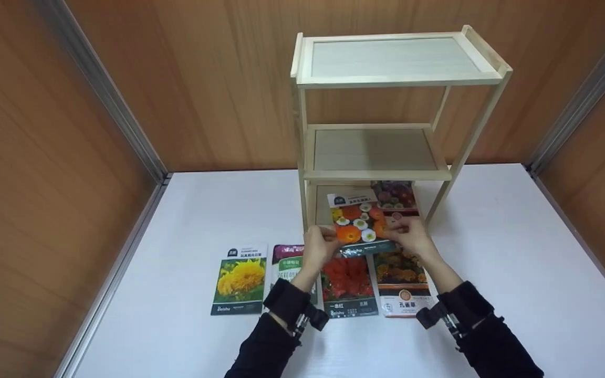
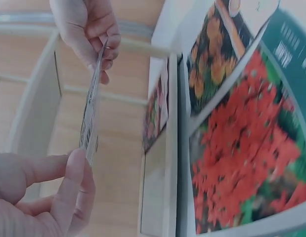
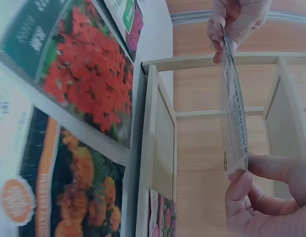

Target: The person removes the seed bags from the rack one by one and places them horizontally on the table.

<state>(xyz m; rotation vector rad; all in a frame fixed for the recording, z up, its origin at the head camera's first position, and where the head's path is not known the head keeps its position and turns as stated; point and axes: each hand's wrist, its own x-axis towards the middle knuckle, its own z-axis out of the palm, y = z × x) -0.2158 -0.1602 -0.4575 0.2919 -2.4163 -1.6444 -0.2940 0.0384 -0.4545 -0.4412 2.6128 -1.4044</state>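
Both hands pinch a seed packet [image 1: 357,223] by its opposite side edges, in front of the shelf's lower opening. Orange, white and yellow blooms cover its face; the wrist views catch it almost edge-on. My left hand [image 1: 319,245] grips its left edge and my right hand [image 1: 413,239] its right edge. Behind it, a packet with purple-pink flowers [image 1: 396,195] lies on the bottom shelf board [image 1: 323,207]. Close below the hands on the table are a red-flower packet [image 1: 348,283] and an orange marigold packet [image 1: 402,283], partly covered in the head view.
A pale wooden three-tier shelf [image 1: 376,174] stands at the back of the white table [image 1: 150,315]. Farther left lie a yellow-flower packet [image 1: 240,281] and a purple-and-green packet [image 1: 288,262], the latter partly behind the left arm. Wood-grain panels [image 1: 218,79] enclose the table.
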